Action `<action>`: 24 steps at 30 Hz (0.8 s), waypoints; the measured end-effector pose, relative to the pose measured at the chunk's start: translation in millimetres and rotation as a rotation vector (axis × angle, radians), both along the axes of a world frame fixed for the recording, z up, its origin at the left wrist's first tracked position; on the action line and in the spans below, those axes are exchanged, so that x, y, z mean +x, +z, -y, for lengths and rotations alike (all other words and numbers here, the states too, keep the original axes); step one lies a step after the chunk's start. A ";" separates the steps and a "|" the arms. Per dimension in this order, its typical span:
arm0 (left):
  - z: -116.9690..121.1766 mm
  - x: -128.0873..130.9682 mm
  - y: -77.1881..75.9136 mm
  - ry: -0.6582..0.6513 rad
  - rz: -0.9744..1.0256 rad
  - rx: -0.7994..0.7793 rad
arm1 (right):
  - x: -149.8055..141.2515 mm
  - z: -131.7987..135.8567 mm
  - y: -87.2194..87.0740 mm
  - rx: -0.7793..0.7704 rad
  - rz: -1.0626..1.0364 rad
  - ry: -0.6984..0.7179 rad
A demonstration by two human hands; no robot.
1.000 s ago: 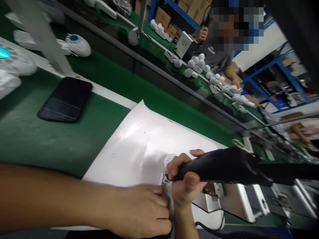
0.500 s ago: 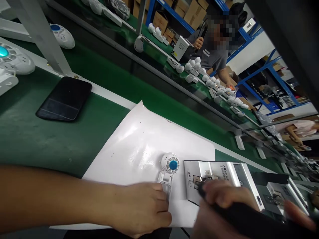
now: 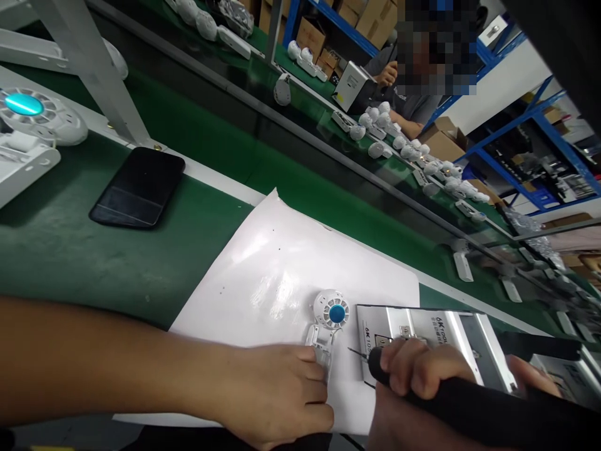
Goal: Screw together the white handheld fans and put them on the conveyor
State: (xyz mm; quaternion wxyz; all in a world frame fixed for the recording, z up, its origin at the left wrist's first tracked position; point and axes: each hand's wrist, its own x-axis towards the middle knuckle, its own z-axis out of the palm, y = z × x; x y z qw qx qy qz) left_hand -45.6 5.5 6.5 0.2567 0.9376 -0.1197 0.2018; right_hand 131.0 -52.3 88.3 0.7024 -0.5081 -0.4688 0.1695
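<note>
My left hand (image 3: pixel 282 391) rests on the white sheet (image 3: pixel 267 300) with its fingers closed over the lower part of a small white fan-like device (image 3: pixel 331 309). The device's round, slotted head with a blue centre points away from me; its lower end is hidden under my fingers. My right hand (image 3: pixel 422 368) is wrapped round a black electric screwdriver (image 3: pixel 462 401). Its thin bit points left, between the device and a silver screw feeder (image 3: pixel 413 322) marked 6K, touching neither as far as I can see. Whether a screw sits on the bit is too small to tell.
A second silver feeder (image 3: pixel 558 369) stands at the far right. A black phone-like slab (image 3: pixel 138 188) and a white fan with a blue centre (image 3: pixel 42 116) lie to the left. Beyond the green belt (image 3: pixel 300 194), several white devices line a shelf, with a person behind it.
My right hand has drawn the screwdriver back from the feeder's opening, and its bit now shows, pointing toward the device. My left hand keeps its hold. The whole view has shifted slightly.
</note>
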 end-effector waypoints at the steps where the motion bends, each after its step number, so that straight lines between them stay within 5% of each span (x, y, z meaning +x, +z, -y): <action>1: -0.4 -0.2 1.1 -0.004 -0.010 -0.004 | -4.4 -3.8 -1.4 0.077 0.008 -0.016; 24: 2.6 1.4 -1.4 0.022 -0.008 0.025 | -24.7 -32.5 -35.9 0.018 -0.222 -0.017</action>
